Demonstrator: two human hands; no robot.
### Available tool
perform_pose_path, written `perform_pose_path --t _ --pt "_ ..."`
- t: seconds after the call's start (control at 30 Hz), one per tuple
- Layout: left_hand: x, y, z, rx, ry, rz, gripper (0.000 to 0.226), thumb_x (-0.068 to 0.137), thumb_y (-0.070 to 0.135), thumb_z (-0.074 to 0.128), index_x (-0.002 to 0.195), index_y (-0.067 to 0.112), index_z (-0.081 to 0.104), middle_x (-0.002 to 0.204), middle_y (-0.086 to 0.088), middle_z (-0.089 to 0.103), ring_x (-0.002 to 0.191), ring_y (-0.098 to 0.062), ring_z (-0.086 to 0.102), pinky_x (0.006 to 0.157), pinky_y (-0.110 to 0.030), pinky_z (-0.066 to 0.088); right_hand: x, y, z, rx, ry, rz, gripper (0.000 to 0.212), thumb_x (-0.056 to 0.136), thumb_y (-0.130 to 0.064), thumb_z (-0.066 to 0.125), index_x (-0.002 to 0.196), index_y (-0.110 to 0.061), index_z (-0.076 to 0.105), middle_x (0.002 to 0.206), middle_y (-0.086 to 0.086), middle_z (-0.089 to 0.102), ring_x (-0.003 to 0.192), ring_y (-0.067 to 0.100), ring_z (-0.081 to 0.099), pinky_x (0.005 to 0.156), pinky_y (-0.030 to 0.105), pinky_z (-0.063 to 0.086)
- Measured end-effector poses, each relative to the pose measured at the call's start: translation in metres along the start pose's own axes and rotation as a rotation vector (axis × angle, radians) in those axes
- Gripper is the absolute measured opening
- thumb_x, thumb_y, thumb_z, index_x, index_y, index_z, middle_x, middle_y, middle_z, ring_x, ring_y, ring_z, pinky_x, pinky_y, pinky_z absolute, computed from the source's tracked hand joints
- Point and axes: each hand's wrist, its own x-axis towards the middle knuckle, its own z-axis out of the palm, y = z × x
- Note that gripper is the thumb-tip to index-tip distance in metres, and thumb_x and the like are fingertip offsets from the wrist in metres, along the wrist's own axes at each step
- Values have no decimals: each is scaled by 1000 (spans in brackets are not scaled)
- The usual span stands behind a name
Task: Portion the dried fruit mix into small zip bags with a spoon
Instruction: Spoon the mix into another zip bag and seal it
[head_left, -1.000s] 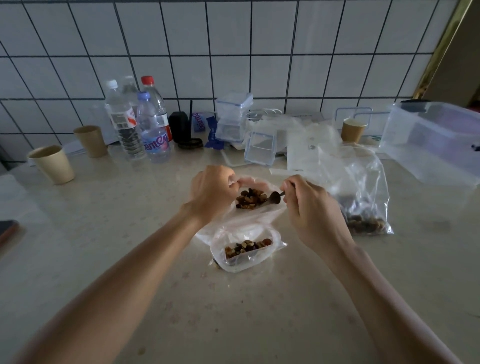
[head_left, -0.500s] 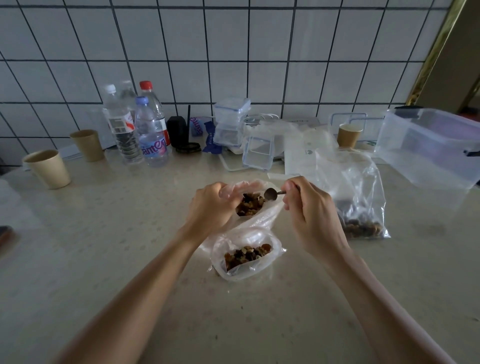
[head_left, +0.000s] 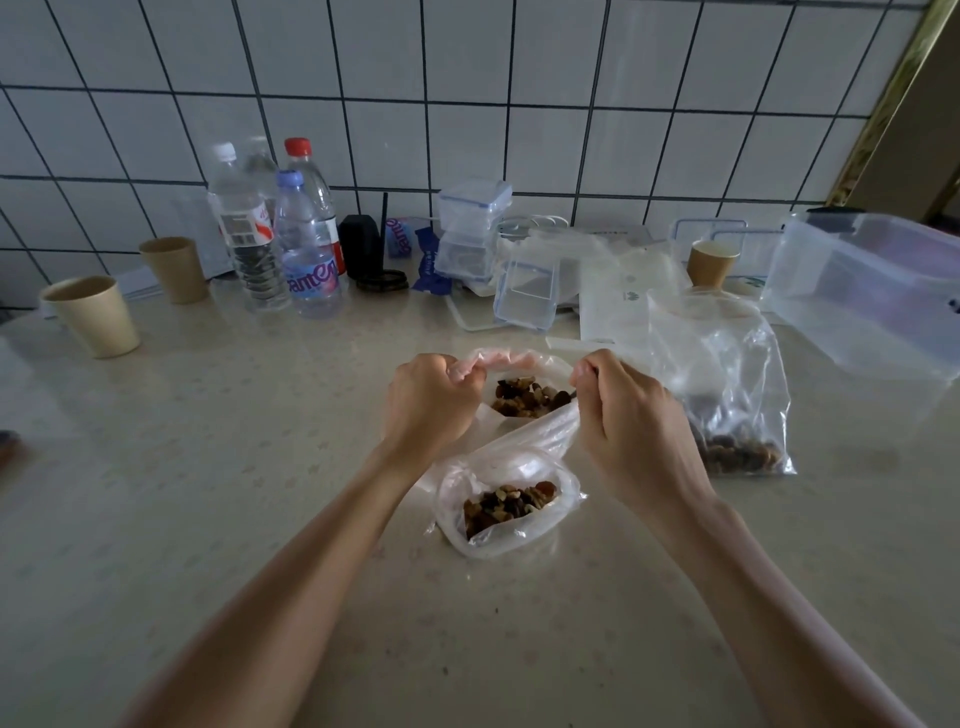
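Note:
My left hand (head_left: 426, 410) is closed on the left rim of a small clear zip bag (head_left: 498, 358), holding its mouth up and apart. Dried fruit mix (head_left: 524, 397) lies inside it. At the bag's right rim my right hand (head_left: 634, 431) is a closed fist around the spoon (head_left: 573, 396); only a dark tip shows at the mix. A second small bag (head_left: 514, 467) with mix lies on the counter just in front, between my wrists. The large clear bag (head_left: 737, 364) stands to the right, with mix (head_left: 737, 452) at its bottom.
Water bottles (head_left: 306, 249) and two paper cups (head_left: 93, 317) stand at the back left, and another cup (head_left: 711, 262) at the back right. Clear lidded boxes (head_left: 524, 291) sit behind the bags. A big clear tub (head_left: 872, 291) fills the right edge. The tiled wall is behind.
My right hand has dropped and moved left, bringing the spoon from above the bag's rim down into the mix. The left hand keeps its hold on the bag.

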Motion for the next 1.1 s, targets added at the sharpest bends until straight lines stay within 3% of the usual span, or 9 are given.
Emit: perform_pose_path --t 0.17,0.33,0.43,0.6,0.7,0.8,0.87,1.0,1.1 --pt "-3 -1 0 48 -31 17 52 98 37 63 53 22 43 43 11 37 41 -7 33 41 -19 25 1 0 -1 -27 28 45 26 107 -12 44 89 -2 59 63 4 59 45 19 52 40 36 43" --pt "-4 -4 4 34 -53 43 51 100 32 63 55 21 42 35 12 39 34 -7 40 36 -16 32 0 1 -1 -48 -6 68 23 108 -12 47 92 -3 61 65 -3 53 46 5 42 44 22 31" --pt "-5 -7 6 40 -60 67 47 100 29 64 57 22 46 37 14 43 36 -5 42 37 -17 33 -1 3 1 -66 -55 49 22 107 -13 49 97 -4 66 70 -5 56 50 1 43 47 19 33" --pt "-5 -7 10 96 -86 96 40 96 36 69 63 21 53 52 9 49 45 -7 42 42 -18 32 -3 5 -1 -97 -88 78 26 108 -18 47 103 -5 69 77 1 66 57 16 58 53 33 51" --pt "-5 -4 10 99 -118 118 41 87 43 80 63 23 53 53 10 50 47 -6 46 40 -15 34 -2 2 3 -111 -84 149 27 109 -18 43 98 -6 65 67 -2 63 50 14 58 46 31 49" --pt "-5 -2 9 105 -148 123 44 74 53 88 68 22 57 56 11 55 49 -5 48 42 -10 37 -1 8 5 38 -83 278 30 110 -18 38 96 -5 61 71 10 68 59 28 68 55 49 56" --pt "-6 -3 10 115 -158 139 44 69 56 90 70 22 60 59 10 61 52 -5 53 42 -12 36 -2 14 2 88 -77 301 29 110 -18 37 97 -4 60 74 14 70 63 33 70 59 53 57" --pt "-8 -6 12 165 -159 220 32 78 36 90 74 29 60 68 5 68 63 -16 65 49 -18 46 -2 20 3 130 -97 320 29 109 -24 37 100 -11 62 75 -2 69 64 15 70 62 44 60" --pt "-8 -6 11 162 -144 222 35 75 47 90 77 24 64 68 8 67 62 -11 64 51 -16 42 -2 28 10 273 -69 462 28 111 -24 38 98 -17 61 76 -3 71 65 8 71 56 33 59"
